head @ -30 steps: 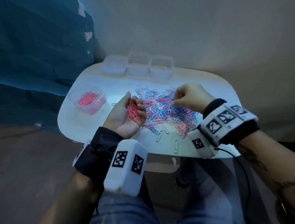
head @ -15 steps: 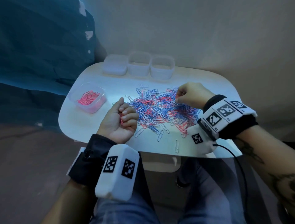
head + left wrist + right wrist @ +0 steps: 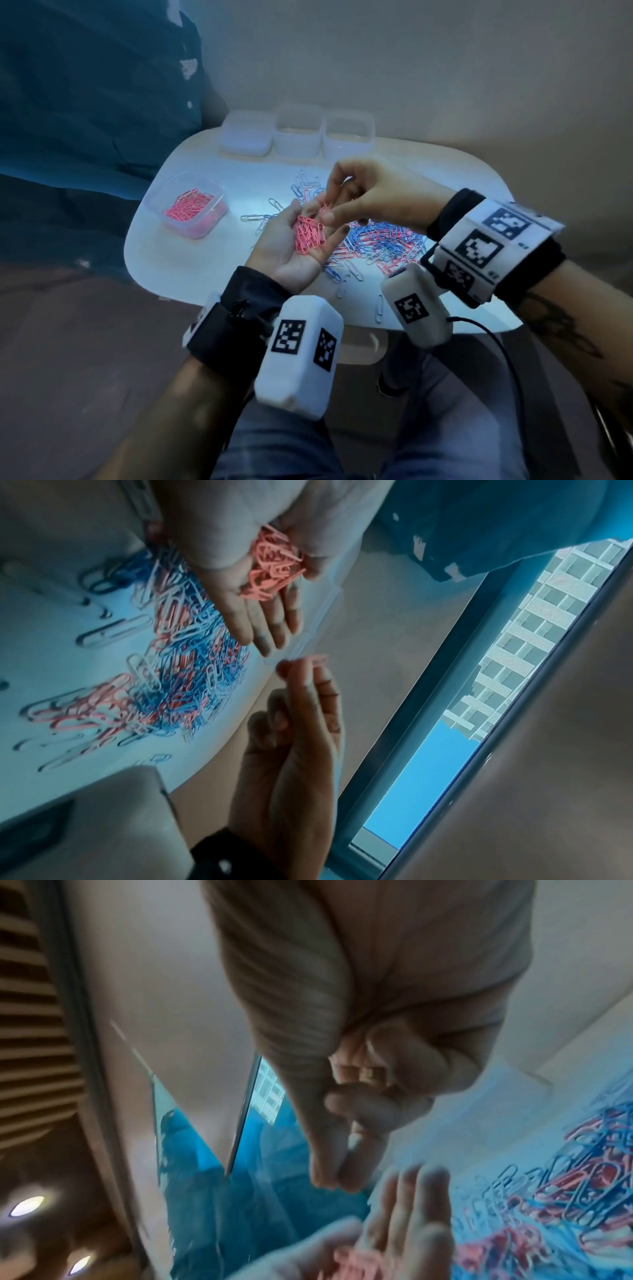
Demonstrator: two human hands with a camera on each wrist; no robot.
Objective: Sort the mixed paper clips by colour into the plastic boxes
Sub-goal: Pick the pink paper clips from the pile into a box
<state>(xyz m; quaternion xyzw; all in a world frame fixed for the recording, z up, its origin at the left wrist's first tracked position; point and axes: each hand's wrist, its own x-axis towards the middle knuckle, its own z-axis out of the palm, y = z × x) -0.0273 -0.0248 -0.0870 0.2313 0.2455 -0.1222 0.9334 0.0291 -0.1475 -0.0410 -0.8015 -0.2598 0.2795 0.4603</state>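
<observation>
My left hand (image 3: 317, 222) lies palm up over the near left side of the pile, fingers straight, carrying a heap of pink clips (image 3: 310, 238) on the palm. Just above its fingertips my right hand (image 3: 327, 209) pinches one pink clip (image 3: 316, 658) between thumb and forefinger. The mixed pile (image 3: 380, 240) of blue, pink and white clips spreads across the white table (image 3: 191, 270) under both hands. A clear box (image 3: 154, 200) at the left holds pink clips. The left wrist view shows the palm's heap of pink clips (image 3: 274, 564) and the pile (image 3: 181, 669).
Three clear boxes (image 3: 245, 138) (image 3: 298, 133) (image 3: 347, 135) stand in a row at the table's far edge. Stray clips (image 3: 378, 308) lie near the front edge. A person in a dark blue shirt (image 3: 85, 102) sits at the far left.
My left hand has uncurled from round the pink clips and now lies flat, palm up. My right hand has left the pile and come over the left fingers, pinching a pink clip.
</observation>
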